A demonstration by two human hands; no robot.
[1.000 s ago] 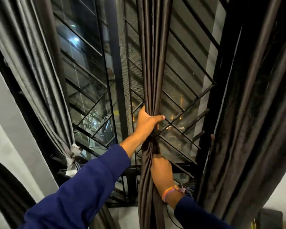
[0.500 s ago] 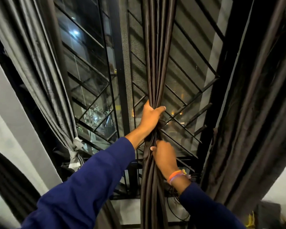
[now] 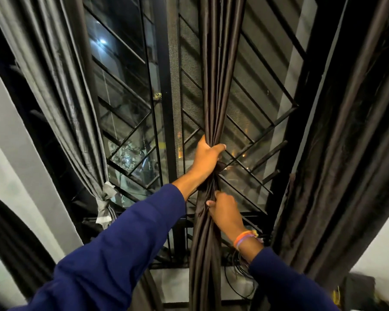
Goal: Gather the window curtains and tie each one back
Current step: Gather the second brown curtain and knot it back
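Note:
A dark brown middle curtain [image 3: 218, 86] hangs gathered into a narrow bundle in front of the window. My left hand [image 3: 206, 157] grips the bundle at its waist, thumb wrapped round the front. Just below, my right hand [image 3: 225, 213] holds the same bundle with curled fingers; what lies under its fingers is hidden. At the left, a grey curtain [image 3: 61, 90] is tied back with a pale grey band [image 3: 105, 202]. A loose dark curtain [image 3: 350, 153] hangs at the right.
A black window grille [image 3: 252, 135] with diagonal bars stands behind the curtains. Black cables [image 3: 238, 272] dangle near the sill under my right wrist. A white wall [image 3: 11, 167] borders the left side, and a dark box [image 3: 359, 290] sits at the lower right.
My right hand has slid up the bundle, closer to my left hand. My left hand kept its grip on the curtain's waist. The view has tilted slightly.

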